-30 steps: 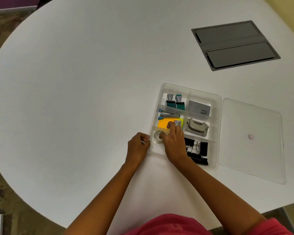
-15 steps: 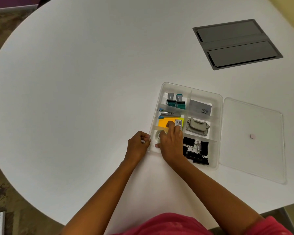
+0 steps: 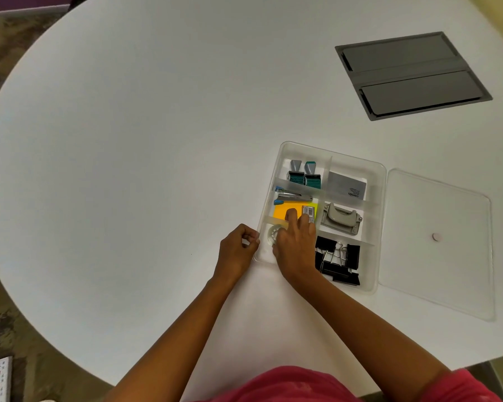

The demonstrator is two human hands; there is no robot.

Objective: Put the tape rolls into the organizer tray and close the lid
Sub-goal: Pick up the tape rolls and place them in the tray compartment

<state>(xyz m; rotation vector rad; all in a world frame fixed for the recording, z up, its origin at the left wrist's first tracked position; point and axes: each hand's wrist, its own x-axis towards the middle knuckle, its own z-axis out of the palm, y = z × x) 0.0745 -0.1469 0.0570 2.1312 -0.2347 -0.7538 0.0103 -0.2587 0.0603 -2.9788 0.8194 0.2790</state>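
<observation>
A clear tape roll point(image 3: 272, 235) lies in the near-left compartment of the clear organizer tray point(image 3: 381, 198). My right hand point(image 3: 295, 246) reaches into that compartment and covers most of the roll, fingers over its far side and thumb at its near side. My left hand point(image 3: 236, 250) is curled at the tray's left rim and pinches it. The flat clear lid point(image 3: 447, 271), with a small round knob point(image 3: 435, 236), lies on the table to the right of the tray, touching its side. No other tape roll shows.
Other compartments hold two stamps point(image 3: 304, 177), a stapler point(image 3: 292, 196), orange sticky notes point(image 3: 280, 211), a card box point(image 3: 346, 185), a hole punch point(image 3: 341, 219) and black binder clips point(image 3: 339, 262). A grey hatch point(image 3: 413, 75) sits in the white round table at far right.
My right hand has settled lower over the tape roll and hides more of it. My left hand stays at the tray's rim. The tray and lid have not moved.
</observation>
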